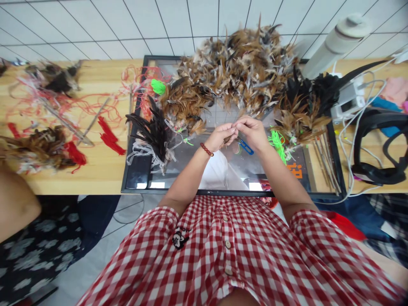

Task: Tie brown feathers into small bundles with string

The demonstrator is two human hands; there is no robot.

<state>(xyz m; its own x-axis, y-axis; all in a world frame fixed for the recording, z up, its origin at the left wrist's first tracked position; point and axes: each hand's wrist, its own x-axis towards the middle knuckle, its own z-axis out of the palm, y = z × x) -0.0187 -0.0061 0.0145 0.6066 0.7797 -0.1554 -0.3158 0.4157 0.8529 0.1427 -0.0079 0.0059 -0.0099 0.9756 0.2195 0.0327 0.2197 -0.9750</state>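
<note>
My left hand [220, 136], a bead bracelet on its wrist, is closed. A small brown feather bundle [228, 140] shows under its fingers. My right hand [254, 131] pinches close against the left fingertips; whatever lies between those fingers is too small to make out. Just below the right hand sits a blue looped handle [246, 147], perhaps of small snips; I cannot tell whether it hangs from the hand or rests on the glass. Both hands are above a dark-framed glass panel [188, 170]. Bright green threads [278, 145] lie right of the right wrist.
Behind the hands rises a large pile of brown feathers [242, 63]. Black feathers [156, 131] lie at left, thin sticks [327, 159] at right. A white bottle [338, 42], a charger with cables [349, 100] and a black headset-like frame [379, 148] stand right. People sit on both sides.
</note>
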